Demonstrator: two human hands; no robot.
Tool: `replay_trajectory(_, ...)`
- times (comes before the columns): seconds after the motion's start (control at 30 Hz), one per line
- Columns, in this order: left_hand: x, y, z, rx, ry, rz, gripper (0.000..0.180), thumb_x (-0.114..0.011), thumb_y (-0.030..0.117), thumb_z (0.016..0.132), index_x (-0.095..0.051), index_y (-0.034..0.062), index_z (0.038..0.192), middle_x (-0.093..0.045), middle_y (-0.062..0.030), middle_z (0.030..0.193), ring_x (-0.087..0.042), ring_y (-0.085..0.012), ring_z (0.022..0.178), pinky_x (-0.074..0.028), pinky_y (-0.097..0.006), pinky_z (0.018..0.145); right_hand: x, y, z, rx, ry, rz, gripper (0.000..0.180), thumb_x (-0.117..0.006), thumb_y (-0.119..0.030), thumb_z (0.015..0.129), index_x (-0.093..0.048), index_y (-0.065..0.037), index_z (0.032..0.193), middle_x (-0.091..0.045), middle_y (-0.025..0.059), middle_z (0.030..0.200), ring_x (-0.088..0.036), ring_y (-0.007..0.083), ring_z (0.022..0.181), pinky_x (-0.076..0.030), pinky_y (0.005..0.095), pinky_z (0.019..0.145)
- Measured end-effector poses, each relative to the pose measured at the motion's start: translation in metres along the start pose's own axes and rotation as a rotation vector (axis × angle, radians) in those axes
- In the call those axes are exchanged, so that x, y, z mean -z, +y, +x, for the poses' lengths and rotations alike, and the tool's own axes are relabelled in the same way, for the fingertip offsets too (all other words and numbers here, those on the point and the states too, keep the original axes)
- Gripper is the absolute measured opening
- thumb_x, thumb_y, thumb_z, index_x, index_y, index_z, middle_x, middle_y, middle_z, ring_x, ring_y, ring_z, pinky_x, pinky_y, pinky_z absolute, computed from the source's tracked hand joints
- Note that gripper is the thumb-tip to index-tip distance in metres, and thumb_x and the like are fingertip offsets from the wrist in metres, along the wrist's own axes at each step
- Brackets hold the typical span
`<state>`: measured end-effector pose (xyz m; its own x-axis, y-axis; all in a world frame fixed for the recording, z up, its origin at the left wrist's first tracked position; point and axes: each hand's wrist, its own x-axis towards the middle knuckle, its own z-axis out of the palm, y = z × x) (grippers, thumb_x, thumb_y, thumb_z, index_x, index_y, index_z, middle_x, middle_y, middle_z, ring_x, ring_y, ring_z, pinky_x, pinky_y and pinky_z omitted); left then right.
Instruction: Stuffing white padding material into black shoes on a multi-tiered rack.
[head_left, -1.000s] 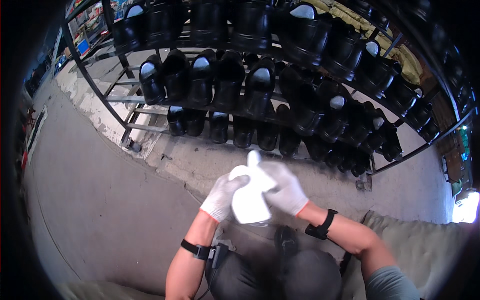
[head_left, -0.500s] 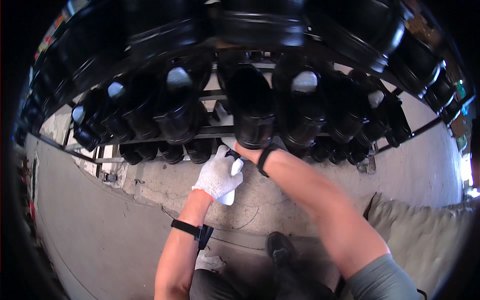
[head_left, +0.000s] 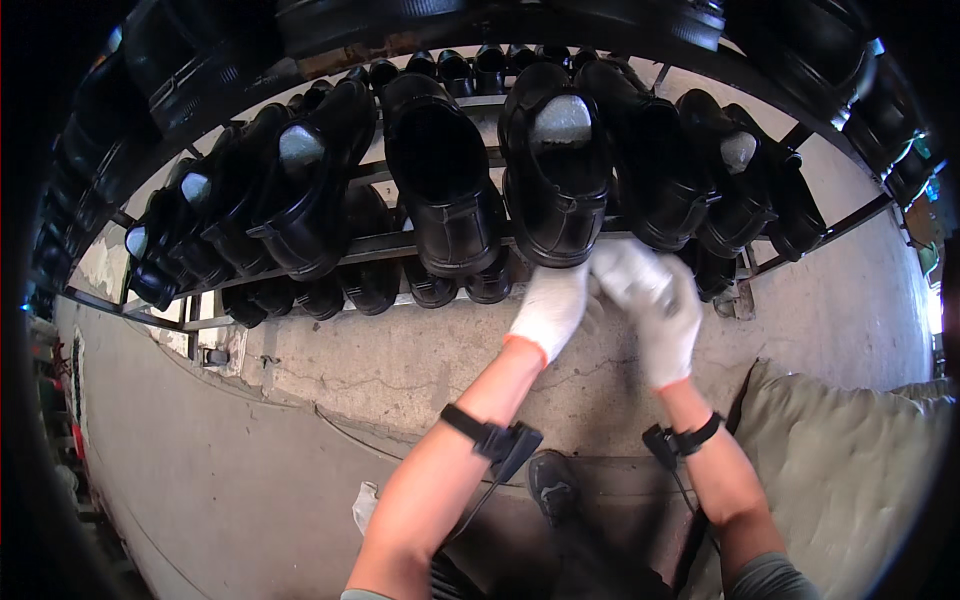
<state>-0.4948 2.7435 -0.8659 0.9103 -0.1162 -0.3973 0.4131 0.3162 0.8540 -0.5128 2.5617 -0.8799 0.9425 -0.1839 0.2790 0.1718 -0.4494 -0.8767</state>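
My left hand [head_left: 553,306], in a white knit glove, reaches in under the heel of a black shoe [head_left: 562,215] on the rack. Its fingers are hidden behind that shoe, so what they hold does not show. To its right, my right hand [head_left: 668,318], gloved too, is lifted toward the lower row and smeared by motion. Whether it holds anything is not visible. Both hands are close together, nearest to the lower row of black shoes [head_left: 488,278]. The shoe above has pale wrapped stuffing [head_left: 562,120] inside its opening.
A dark metal rack [head_left: 385,246] carries rows of black shoes on several levels, its upper shelf jutting over the near rows. An olive padded cover [head_left: 830,470] lies at the right. A caster [head_left: 215,356] sits under the rack's left end. My shoe [head_left: 553,482] is on the concrete floor.
Both hands have moved to the right along the lower row. My right hand has come out from under the middle shoe. The white piece at my left hand no longer shows.
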Motion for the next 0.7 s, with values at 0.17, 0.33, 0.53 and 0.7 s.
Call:
replay_trajectory(0.17,-0.007,-0.052,0.042,-0.507,0.065,0.962,0.04,-0.064,0.034,0.106,-0.072,-0.0015,0.123,-0.077,-0.0331,0.111,-0.074,-0.0508,0.111,-0.059,-0.056,0.099,-0.004,0.034,0.093,0.515,-0.476,-0.177,0.028,-0.067,-0.014,0.099,-0.078,0.001,0.119,-0.082,0.0191,0.113,-0.08,0.0322,0.088,-0.063,0.0428,0.079)
replay_trajectory(0.33,0.021,-0.055,0.043,-0.532,0.181,1.153,0.032,-0.07,0.032,0.103,-0.077,0.0011,0.109,-0.078,-0.0285,0.107,-0.075,-0.0489,0.1,-0.061,-0.059,0.087,-0.072,-0.007,0.114,0.658,-0.884,-0.766,0.036,-0.057,-0.032,0.104,-0.082,-0.015,0.124,-0.08,0.0201,0.128,-0.074,0.0401,0.125,-0.055,0.0498,0.112)
replay_trajectory(0.53,0.049,-0.06,0.017,-0.437,0.248,1.174,0.03,-0.061,0.026,0.103,-0.082,0.0053,0.098,-0.081,-0.0231,0.103,-0.078,-0.0443,0.097,-0.063,-0.055,0.085,-0.073,-0.031,0.079,0.374,-0.896,-0.761,0.035,-0.062,-0.038,0.104,-0.08,-0.015,0.124,-0.078,0.0193,0.13,-0.072,0.0392,0.12,-0.057,0.049,0.105)
replay_trajectory(0.7,-0.002,-0.084,0.036,-0.388,0.27,1.252,0.025,-0.065,0.021,0.102,-0.086,0.0107,0.11,-0.082,-0.0217,0.117,-0.08,-0.0357,0.108,-0.064,-0.049,0.092,-0.075,-0.015,0.022,0.889,-1.012,-0.835,0.042,-0.066,-0.01,0.1,-0.072,-0.005,0.142,-0.068,0.021,0.146,-0.062,0.0396,0.139,-0.044,0.0483,0.124)
